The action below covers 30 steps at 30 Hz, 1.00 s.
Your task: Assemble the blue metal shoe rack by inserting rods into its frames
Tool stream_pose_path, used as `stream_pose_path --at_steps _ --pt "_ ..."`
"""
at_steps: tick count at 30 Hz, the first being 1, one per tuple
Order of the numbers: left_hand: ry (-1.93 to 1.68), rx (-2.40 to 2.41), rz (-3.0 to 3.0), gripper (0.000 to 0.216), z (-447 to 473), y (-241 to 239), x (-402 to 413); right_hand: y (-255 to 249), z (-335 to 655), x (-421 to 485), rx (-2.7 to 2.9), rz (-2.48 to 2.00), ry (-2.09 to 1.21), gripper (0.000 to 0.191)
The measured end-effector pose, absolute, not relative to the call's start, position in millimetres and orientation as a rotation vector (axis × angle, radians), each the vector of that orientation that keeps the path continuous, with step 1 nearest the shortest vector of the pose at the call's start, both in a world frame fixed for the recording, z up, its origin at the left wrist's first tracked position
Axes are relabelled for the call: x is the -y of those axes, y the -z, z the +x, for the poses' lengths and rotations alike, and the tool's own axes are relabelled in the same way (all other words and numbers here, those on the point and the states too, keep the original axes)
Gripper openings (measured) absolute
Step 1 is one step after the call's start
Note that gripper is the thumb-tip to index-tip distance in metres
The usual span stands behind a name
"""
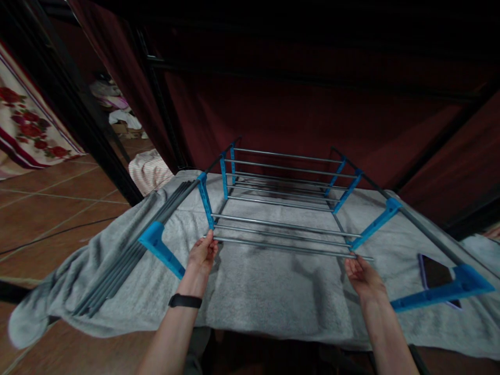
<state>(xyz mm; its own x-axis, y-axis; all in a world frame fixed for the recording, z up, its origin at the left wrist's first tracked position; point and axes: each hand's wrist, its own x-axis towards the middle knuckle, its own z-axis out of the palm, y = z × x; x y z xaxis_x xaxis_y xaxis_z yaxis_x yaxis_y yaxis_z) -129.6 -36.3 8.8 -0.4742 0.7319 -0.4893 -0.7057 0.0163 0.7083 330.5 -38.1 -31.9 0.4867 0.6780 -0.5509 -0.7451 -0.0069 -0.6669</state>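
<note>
A rack of grey metal rods [281,225] and blue plastic brackets [205,200] lies on a grey towel [269,286]. My left hand [202,256], with a black band on the wrist, is closed on the left end of the nearest rod [281,247] by a blue bracket. My right hand [363,276] is palm up under that rod's right end, fingers curled around it. Two long side rails run back on either side, each carrying several blue brackets.
A bundle of loose grey rods [128,255] lies on the towel's left side. A dark phone [435,272] rests on the towel at right, next to a blue bracket [445,291]. Dark red curtains hang behind. Tiled floor [47,208] and a floral cloth are at left.
</note>
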Motion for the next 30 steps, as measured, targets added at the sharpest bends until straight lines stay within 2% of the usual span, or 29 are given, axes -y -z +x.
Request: stream_pose_path --at_steps 6,15,23,30 --pt "-1.644 -1.235 0.033 0.015 -129 -11 34 32 325 39 -0.029 -1.094 -1.091 0.016" --pt "-1.562 -1.297 0.054 0.025 -133 -13 29 19 312 38 -0.029 -1.075 -1.07 0.014" --pt "-1.527 -1.376 -0.047 0.019 -142 -12 24 21 316 39 0.007 -1.032 -1.04 0.007" --pt "-1.503 -1.388 0.031 0.026 -137 -20 26 16 317 41 -0.097 -0.954 -1.067 0.015"
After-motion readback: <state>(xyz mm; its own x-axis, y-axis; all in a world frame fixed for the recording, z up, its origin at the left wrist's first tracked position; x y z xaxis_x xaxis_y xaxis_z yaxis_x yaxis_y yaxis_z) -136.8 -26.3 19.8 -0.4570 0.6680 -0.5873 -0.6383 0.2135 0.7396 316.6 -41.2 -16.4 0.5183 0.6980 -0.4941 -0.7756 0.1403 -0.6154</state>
